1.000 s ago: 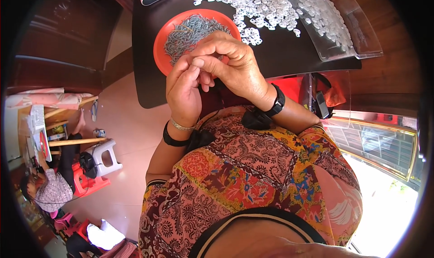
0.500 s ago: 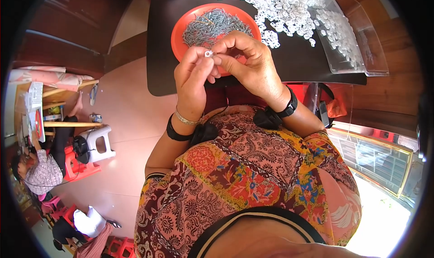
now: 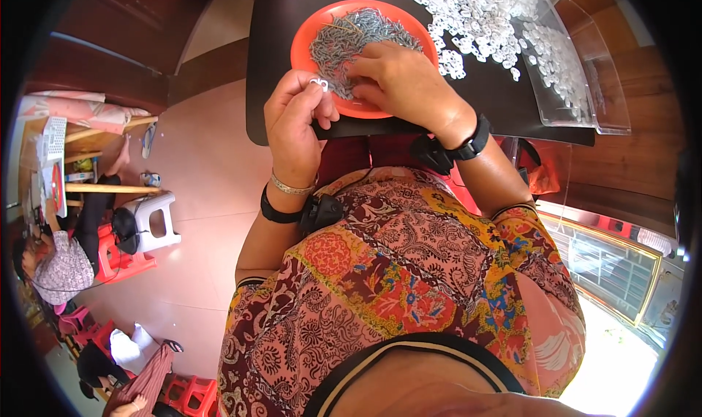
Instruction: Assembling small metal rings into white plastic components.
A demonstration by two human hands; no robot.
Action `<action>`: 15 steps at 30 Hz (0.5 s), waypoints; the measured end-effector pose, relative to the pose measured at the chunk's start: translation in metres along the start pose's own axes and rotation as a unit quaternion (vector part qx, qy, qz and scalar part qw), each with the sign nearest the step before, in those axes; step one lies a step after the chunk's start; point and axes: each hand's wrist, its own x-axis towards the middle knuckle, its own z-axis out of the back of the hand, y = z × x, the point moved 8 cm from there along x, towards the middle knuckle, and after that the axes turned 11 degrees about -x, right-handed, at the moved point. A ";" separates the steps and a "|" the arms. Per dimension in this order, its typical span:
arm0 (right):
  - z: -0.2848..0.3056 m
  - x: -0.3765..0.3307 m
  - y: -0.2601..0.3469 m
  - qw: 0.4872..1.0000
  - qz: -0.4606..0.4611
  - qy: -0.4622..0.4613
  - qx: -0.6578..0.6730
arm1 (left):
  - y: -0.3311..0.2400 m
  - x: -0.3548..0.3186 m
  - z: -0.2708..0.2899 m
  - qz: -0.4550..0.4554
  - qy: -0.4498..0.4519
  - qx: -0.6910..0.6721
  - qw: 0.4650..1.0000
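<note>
My left hand (image 3: pixel 296 121) is raised just before the near rim of a round orange plate (image 3: pixel 307 44) and pinches a small white ring-shaped piece (image 3: pixel 319 84) between thumb and fingertips. My right hand (image 3: pixel 398 81) lies palm down on the plate, its fingers in the heap of small grey metal pieces (image 3: pixel 351 37) that fills it. The plate sits on a dark table (image 3: pixel 278 88). Both wrists wear black bands; the left one also has a thin bracelet.
A spread of small white pieces (image 3: pixel 475 15) covers the table to the right of the plate, and a clear plastic tray (image 3: pixel 570 73) holds more. Below left, other people sit near red stools (image 3: pixel 121 260), a white stool (image 3: pixel 150 216) and a wooden table.
My hands were joined together before the plate. They have parted: my right hand has gone down onto the grey pieces, and my left hand keeps the white piece.
</note>
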 end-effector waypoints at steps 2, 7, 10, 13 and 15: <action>-0.003 0.003 0.001 1.000 -0.009 0.014 -0.008 | 0.000 -0.001 0.000 0.006 0.005 0.000 1.000; -0.006 0.001 -0.009 0.998 -0.019 -0.007 -0.062 | 0.003 0.000 0.001 0.013 0.013 0.010 1.000; -0.004 -0.001 -0.016 0.996 -0.034 -0.007 -0.079 | 0.004 0.000 0.000 0.016 0.016 0.014 1.000; 0.001 -0.003 -0.021 0.997 -0.055 -0.011 -0.053 | 0.005 0.000 -0.002 0.019 0.021 0.014 0.999; 0.006 -0.003 -0.022 0.997 -0.066 -0.020 -0.026 | 0.005 0.000 -0.002 0.021 0.023 0.016 0.999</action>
